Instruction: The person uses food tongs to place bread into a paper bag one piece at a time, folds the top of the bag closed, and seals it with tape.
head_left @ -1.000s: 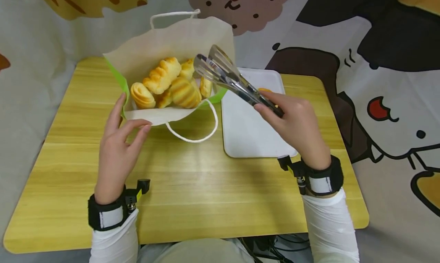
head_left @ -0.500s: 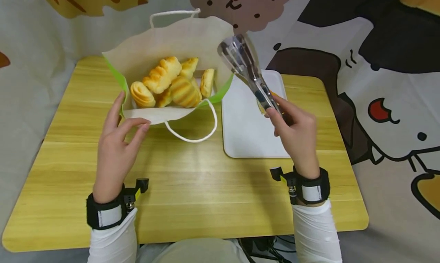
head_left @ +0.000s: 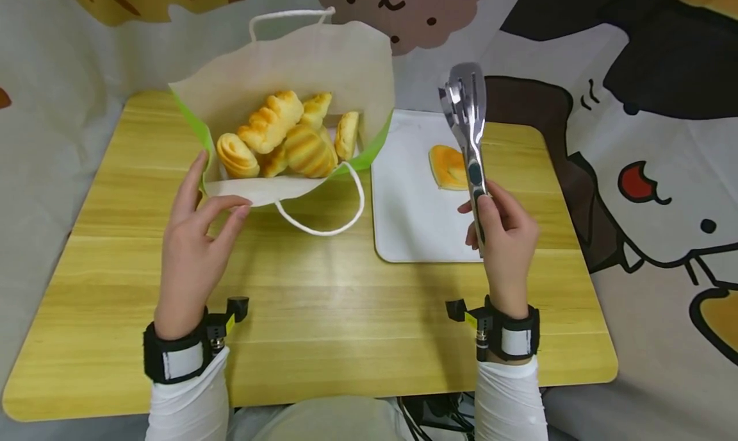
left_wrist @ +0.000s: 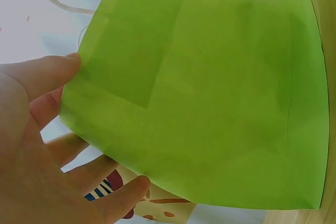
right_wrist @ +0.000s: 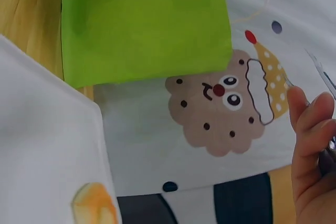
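Note:
My left hand [head_left: 193, 255] pinches the near rim of a green paper bag [head_left: 340, 56] with a cream inside and white rope handles. The bag's mouth faces me, and several bread rolls [head_left: 311, 152] lie in it. In the left wrist view my thumb is at the edge of the green bag [left_wrist: 210, 93], and other fingers pass behind it. My right hand [head_left: 510, 242] grips metal food tongs [head_left: 468, 114], held upright over the white tray [head_left: 403, 216] with nothing between their tips. A flat golden bread piece [head_left: 446, 168] lies on the tray, partly behind the tongs.
A wooden table [head_left: 323, 313] carries the bag and the tray. Behind it hangs a cloth [head_left: 426, 82] printed with cartoon faces. Dark cables [head_left: 444, 418] show below the table's front edge.
My right hand has swung the tongs rightward from over the bag's right side to above the tray, turning them upright. The bread on the tray has come into view. My left hand has hardly moved.

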### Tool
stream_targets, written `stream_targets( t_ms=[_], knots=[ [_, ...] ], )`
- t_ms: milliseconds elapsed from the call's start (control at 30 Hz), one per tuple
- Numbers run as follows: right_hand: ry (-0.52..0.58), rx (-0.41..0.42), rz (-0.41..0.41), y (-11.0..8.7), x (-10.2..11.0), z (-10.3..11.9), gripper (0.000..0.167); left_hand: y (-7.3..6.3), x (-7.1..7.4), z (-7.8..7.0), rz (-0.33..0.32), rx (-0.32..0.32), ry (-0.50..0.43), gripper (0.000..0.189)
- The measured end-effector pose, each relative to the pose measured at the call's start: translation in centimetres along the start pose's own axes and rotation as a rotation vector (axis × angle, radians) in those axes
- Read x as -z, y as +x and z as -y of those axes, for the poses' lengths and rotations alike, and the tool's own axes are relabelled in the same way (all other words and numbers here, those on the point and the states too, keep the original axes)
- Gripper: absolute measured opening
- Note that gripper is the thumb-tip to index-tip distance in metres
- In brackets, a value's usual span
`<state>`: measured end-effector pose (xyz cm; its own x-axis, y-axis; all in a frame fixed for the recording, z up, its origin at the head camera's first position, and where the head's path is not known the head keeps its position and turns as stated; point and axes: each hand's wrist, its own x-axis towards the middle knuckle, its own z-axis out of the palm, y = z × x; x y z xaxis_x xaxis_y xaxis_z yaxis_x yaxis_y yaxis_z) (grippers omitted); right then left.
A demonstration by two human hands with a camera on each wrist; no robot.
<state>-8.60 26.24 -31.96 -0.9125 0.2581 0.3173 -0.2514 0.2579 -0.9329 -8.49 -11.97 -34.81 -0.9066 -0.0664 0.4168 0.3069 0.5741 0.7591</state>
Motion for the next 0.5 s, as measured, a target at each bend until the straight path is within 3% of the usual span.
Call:
stream_targets(
  t_ms=[167,500],
  knots=[
    [0.08,-0.1,-0.056,-0.9,0.5,-0.9,0.03,0.0,0.0,0.0,-0.003,-0.001,-0.005,0.007],
    [0.102,-0.249,-0.194,-2.6,1.0,-3.6,0.035,0.0,0.1,0.2,0.003,0.007,-0.015,0.007]
  ],
)
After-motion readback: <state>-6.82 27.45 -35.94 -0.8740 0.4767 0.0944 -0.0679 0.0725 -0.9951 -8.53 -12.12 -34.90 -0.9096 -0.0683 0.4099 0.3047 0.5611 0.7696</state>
